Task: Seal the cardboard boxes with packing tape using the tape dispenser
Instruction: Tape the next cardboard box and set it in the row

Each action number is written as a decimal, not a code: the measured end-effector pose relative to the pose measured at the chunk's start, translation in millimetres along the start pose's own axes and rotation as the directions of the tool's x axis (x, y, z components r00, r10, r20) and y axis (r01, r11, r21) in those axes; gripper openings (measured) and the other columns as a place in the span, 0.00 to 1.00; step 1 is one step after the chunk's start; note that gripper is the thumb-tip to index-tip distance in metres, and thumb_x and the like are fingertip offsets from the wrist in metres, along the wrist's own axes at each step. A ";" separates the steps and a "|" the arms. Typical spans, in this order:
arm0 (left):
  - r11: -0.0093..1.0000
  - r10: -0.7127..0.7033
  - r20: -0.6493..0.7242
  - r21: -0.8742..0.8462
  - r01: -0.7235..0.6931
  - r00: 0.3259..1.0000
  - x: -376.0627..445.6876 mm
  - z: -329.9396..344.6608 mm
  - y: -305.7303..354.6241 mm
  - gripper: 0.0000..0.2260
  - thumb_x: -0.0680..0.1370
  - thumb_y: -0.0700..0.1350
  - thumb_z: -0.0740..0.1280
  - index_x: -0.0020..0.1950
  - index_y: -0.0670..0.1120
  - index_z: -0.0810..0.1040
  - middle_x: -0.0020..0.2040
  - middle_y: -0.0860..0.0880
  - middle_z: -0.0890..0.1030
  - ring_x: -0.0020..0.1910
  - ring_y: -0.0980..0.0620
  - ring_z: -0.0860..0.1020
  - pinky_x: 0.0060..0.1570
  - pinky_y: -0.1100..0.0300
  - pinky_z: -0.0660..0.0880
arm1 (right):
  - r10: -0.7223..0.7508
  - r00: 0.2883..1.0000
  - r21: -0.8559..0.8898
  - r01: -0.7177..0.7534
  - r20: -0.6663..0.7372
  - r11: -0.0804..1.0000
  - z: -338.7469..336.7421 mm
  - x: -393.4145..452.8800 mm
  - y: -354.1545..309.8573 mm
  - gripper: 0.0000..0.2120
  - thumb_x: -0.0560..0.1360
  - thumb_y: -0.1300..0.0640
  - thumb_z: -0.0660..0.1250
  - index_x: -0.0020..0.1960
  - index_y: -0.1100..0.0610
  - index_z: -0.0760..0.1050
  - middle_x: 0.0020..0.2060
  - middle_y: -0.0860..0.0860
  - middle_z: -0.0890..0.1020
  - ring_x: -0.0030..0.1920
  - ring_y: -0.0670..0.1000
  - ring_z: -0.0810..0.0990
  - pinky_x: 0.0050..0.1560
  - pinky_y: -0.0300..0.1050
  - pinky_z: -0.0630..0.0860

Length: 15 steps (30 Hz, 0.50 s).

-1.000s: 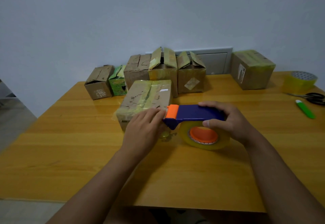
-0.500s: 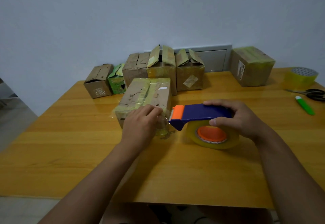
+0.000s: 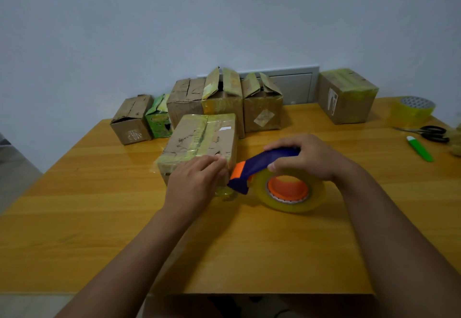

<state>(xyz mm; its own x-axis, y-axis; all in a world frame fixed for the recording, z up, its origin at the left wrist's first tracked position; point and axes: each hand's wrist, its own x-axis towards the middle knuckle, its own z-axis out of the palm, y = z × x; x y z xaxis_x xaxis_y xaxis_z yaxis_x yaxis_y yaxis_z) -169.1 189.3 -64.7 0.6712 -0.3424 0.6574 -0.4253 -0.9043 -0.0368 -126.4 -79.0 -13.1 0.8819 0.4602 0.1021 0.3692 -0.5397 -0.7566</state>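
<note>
plain room (home or office unclear), wooden table (image 3: pixel 249 255), bare wall (image 3: pixel 224 18)

scissors (image 3: pixel 429 132), green cutter (image 3: pixel 420 149), wooden table (image 3: pixel 99 218)
</note>
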 end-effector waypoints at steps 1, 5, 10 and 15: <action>1.000 -0.005 0.008 -0.006 0.005 1.000 -0.3 -1.4 0.3 0.13 0.80 0.50 0.64 0.58 0.46 0.83 0.54 0.48 0.83 0.49 0.47 0.82 0.40 0.53 0.77 | 0.009 0.999 0.033 -0.008 -0.048 0.999 0.3 -3.0 3.2 0.20 0.66 0.46 0.78 0.57 0.43 0.82 0.51 0.42 0.82 0.49 0.42 0.79 0.51 0.42 0.75; 1.000 -0.014 0.042 -0.018 0.015 0.999 0.2 -6.3 2.1 0.13 0.80 0.50 0.64 0.59 0.47 0.82 0.54 0.49 0.83 0.49 0.49 0.81 0.41 0.56 0.75 | 0.083 0.978 0.129 -0.058 -0.193 0.990 2.6 -15.2 15.2 0.22 0.64 0.44 0.76 0.57 0.43 0.81 0.52 0.43 0.82 0.51 0.46 0.80 0.49 0.42 0.75; 0.998 -0.051 0.114 -0.025 0.054 0.992 6.1 -15.0 9.4 0.18 0.76 0.53 0.59 0.58 0.47 0.82 0.52 0.49 0.82 0.45 0.50 0.80 0.37 0.61 0.69 | 0.132 0.880 0.175 -0.057 -0.457 0.983 23.1 -8.3 17.9 0.25 0.67 0.47 0.77 0.63 0.46 0.78 0.55 0.45 0.80 0.53 0.46 0.78 0.48 0.36 0.74; 0.985 -0.172 0.099 0.049 0.168 0.980 11.3 -9.4 19.3 0.20 0.75 0.62 0.59 0.49 0.48 0.80 0.42 0.51 0.78 0.38 0.52 0.74 0.34 0.59 0.65 | 0.197 0.756 0.246 -0.049 -0.624 0.968 52.8 11.4 5.3 0.28 0.70 0.47 0.75 0.68 0.50 0.75 0.57 0.45 0.79 0.51 0.43 0.77 0.42 0.27 0.71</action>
<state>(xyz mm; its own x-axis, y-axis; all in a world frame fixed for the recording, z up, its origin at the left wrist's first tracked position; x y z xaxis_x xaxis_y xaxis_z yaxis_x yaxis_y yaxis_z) -175.5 170.4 -50.9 0.7912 -0.2056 0.5759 -0.2762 -0.9604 0.0366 -129.9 -39.3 -50.1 0.9226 -0.1977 0.3314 0.2421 -0.3720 -0.8961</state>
